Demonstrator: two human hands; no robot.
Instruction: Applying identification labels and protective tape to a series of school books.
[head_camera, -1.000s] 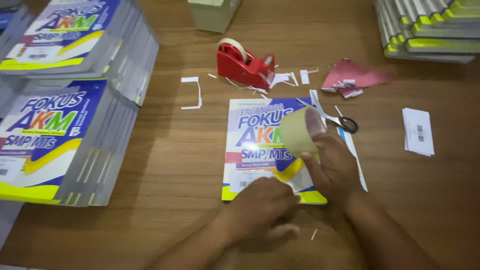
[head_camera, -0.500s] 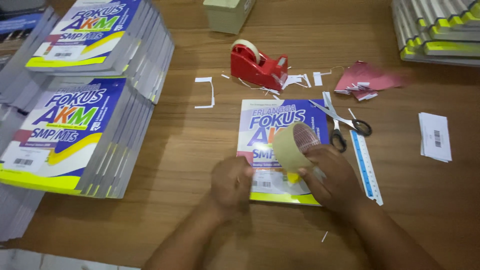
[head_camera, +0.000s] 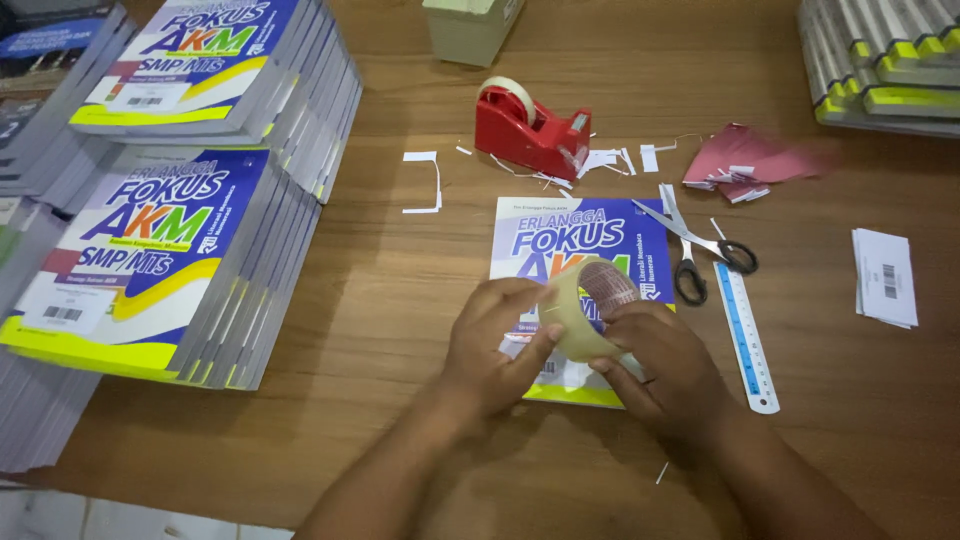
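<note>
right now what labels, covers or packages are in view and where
Book: under both hands, white, blue and yellow cover.
Book stacks: left, same colours, white barcode stickers.
Label slips: far right, small white barcoded pile.
Box: top centre, pale green.

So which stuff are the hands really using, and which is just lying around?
In use:
- tape roll, held by left hand and right hand
- book under the hands

Lying about:
- red tape dispenser
- scissors
- ruler
- paper scraps
- book stacks
- labels
</note>
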